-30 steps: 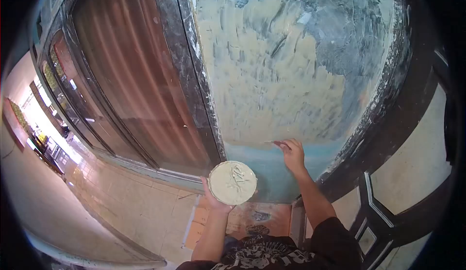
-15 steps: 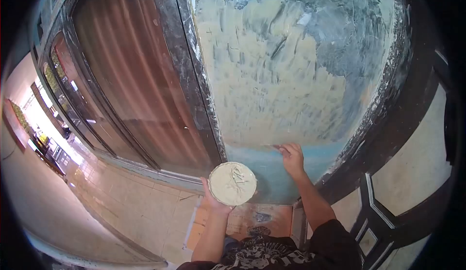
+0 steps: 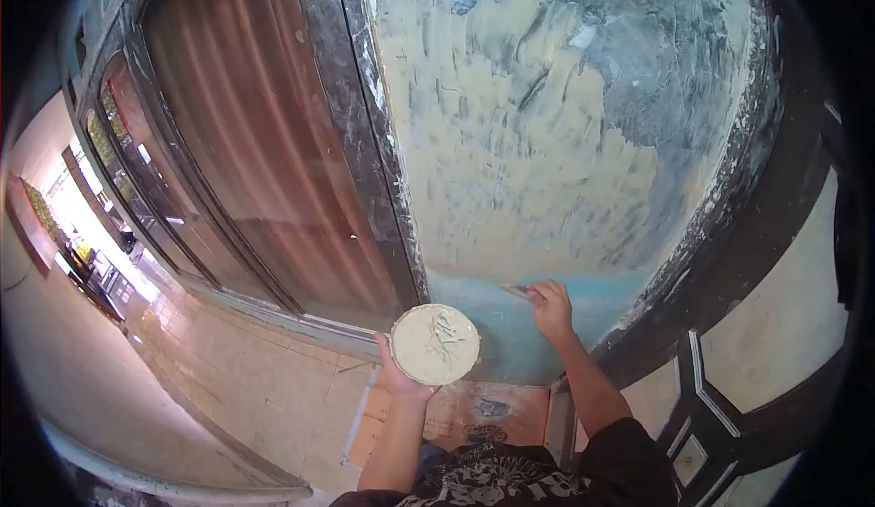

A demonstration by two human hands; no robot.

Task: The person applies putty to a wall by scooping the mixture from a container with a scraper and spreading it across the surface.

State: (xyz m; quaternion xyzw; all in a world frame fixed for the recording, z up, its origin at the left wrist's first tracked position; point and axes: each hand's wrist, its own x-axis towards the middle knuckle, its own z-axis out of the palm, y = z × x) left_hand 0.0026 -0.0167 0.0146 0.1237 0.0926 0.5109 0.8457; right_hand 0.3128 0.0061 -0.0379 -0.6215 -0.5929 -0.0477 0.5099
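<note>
My left hand (image 3: pixel 401 375) is wrapped round the underside and left edge of a round container (image 3: pixel 435 345) full of pale cream paste, whose surface is scored near the middle. My right hand (image 3: pixel 550 308) pinches a thin tool (image 3: pixel 518 289), its tip pointing left at the wall; whether it touches the wall I cannot tell. Cream paste covers much of the wall panel (image 3: pixel 519 170) in uneven strokes, with grey-blue patches above and to the right. Under the paste runs a smooth light-blue band (image 3: pixel 501 325).
Left of the panel stands a dark-framed window (image 3: pixel 264 142) with a reddish curtain behind it. A dark door with pale panels (image 3: pixel 775 343) is at the right. Below lie a tiled floor (image 3: pixel 255 370) and an orange-brown sheet (image 3: pixel 456 411).
My right hand has moved slightly down with the tool, which now shows more of its length below the paste's lower edge. The view has shifted a little.
</note>
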